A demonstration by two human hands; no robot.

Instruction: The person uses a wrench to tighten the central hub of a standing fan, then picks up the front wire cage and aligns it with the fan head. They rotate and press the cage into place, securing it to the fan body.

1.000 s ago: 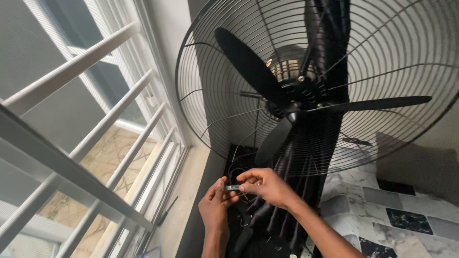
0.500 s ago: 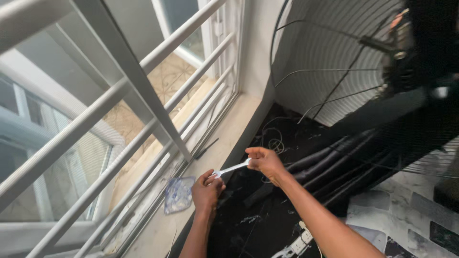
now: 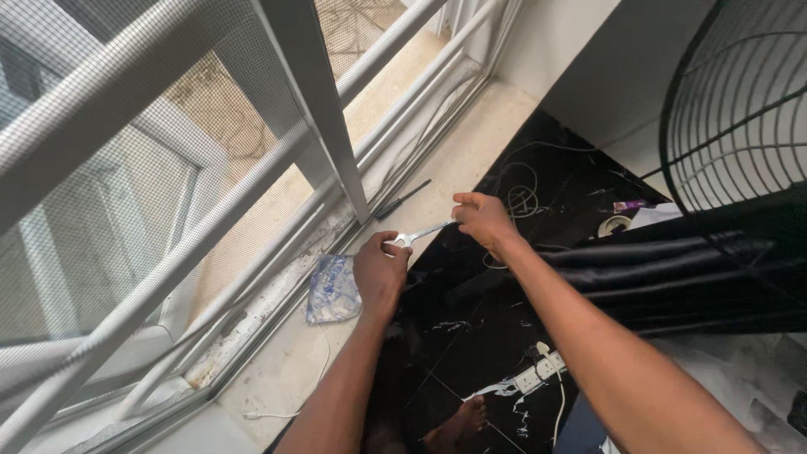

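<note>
Steel, slim and bright, a small open-ended wrench (image 3: 418,234) spans the gap between both hands. Left hand (image 3: 380,269) is curled shut around one end; right hand (image 3: 483,220) pinches the other end with its fingertips, both forearms stretched forward over glossy black marbled floor (image 3: 471,336). Just left of the left hand a crumpled clear plastic bag (image 3: 334,287) lies on the pale sill; its contents cannot be made out. Beyond the wrench rests a thin dark tool (image 3: 403,198). Right of the right hand rises a black wire fan guard (image 3: 740,126).
</note>
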